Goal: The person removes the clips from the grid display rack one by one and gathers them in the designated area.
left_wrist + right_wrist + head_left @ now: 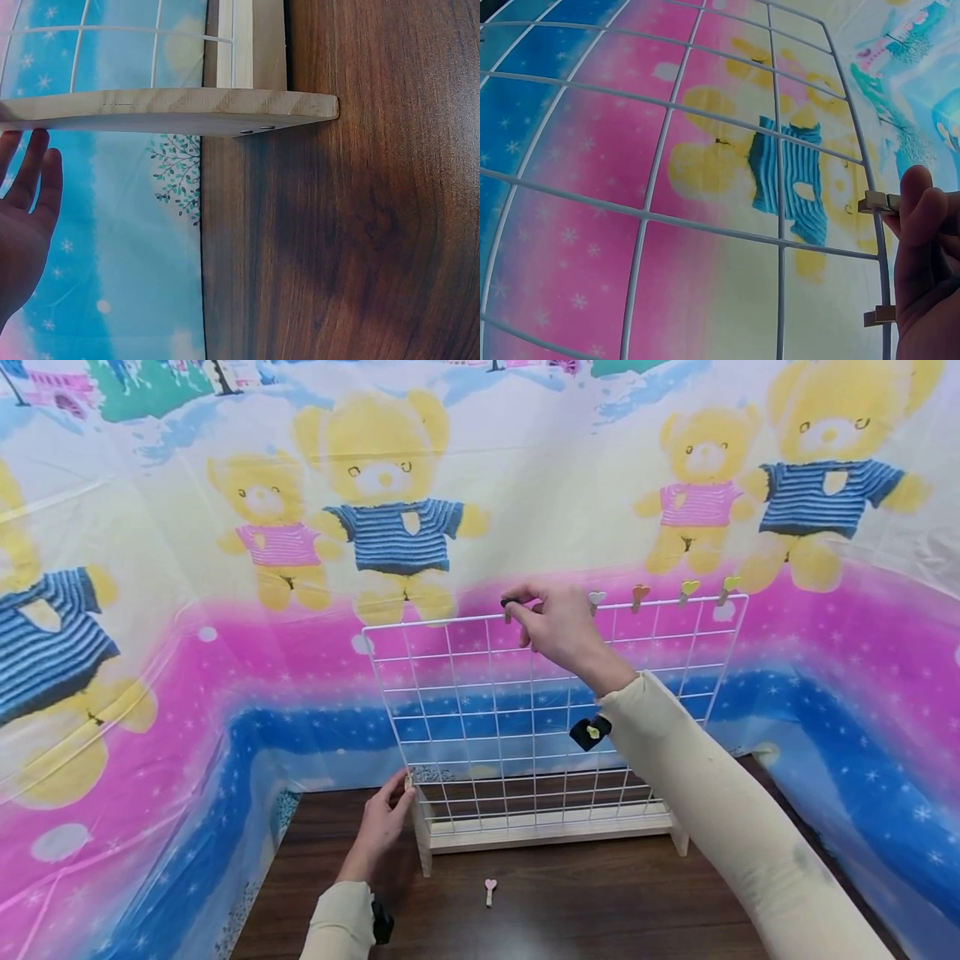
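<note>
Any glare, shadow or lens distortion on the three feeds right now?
Head: soft sheen on the wooden tabletop, toward the bottom; left wrist: sheen at the tabletop's right, dark shadow beside the wooden side panel; right wrist: right hand dim and shadowed, white wire grid visibly bowed.

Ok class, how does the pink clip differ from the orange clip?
Colour: the pink clip is pale, the orange clip stronger.
Place: the pink clip lies on the table; the orange clip sits on the rack's top wire.
Both have heart-shaped heads.
</note>
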Motion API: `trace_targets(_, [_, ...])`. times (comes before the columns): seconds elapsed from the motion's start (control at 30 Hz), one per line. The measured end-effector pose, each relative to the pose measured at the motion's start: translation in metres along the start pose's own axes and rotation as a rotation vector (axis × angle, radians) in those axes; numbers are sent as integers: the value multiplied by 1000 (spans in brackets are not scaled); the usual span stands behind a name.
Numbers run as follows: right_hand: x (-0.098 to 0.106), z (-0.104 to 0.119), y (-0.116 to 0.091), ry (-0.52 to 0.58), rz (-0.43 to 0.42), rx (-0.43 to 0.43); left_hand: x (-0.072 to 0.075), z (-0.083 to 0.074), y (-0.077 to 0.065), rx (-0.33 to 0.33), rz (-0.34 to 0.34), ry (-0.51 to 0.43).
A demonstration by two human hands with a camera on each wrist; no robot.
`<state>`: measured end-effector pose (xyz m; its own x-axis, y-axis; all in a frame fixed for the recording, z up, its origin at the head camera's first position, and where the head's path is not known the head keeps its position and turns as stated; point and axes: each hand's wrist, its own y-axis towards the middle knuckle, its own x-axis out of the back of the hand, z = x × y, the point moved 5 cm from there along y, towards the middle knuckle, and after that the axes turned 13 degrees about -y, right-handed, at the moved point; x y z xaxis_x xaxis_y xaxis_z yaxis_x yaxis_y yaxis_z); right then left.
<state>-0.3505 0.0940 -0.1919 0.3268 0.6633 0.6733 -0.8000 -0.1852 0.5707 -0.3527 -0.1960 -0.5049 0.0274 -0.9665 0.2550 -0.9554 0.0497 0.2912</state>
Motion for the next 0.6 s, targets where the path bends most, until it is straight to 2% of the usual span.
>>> trace_targets(0.3, [4, 3, -5, 176, -39, -7, 0, 0, 0, 10, 0, 0])
trace_targets(0.5, [2, 4, -15, 200, 11, -8, 0, 0, 0, 12, -1, -1])
trace_targets(0.6, [-1, 5, -21, 213, 48, -8, 0, 1, 0, -7, 2, 2])
